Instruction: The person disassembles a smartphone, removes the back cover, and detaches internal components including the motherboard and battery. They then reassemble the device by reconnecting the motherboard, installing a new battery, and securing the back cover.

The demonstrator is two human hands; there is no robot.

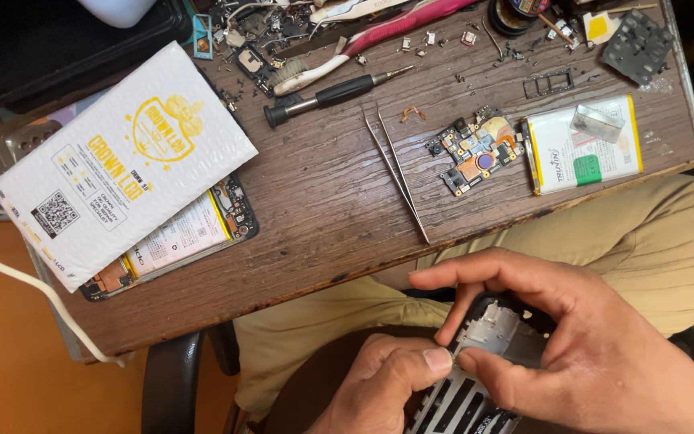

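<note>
The phone frame (483,362) sits over the person's lap, below the table edge. The left hand (387,386) presses its thumb on the frame's inner plate; the right hand (588,354) pinches its top corner. Steady, even pressure seems wise here. Tweezers (399,173) and a circuit board (475,150) lie on the wooden table (323,209).

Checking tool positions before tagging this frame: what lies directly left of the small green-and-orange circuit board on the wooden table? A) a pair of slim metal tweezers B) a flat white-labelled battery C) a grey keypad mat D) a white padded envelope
A: the slim metal tweezers lie on the wooden table just left of the small green-and-orange circuit board; the flat white-labelled battery sits on its right.
</note>
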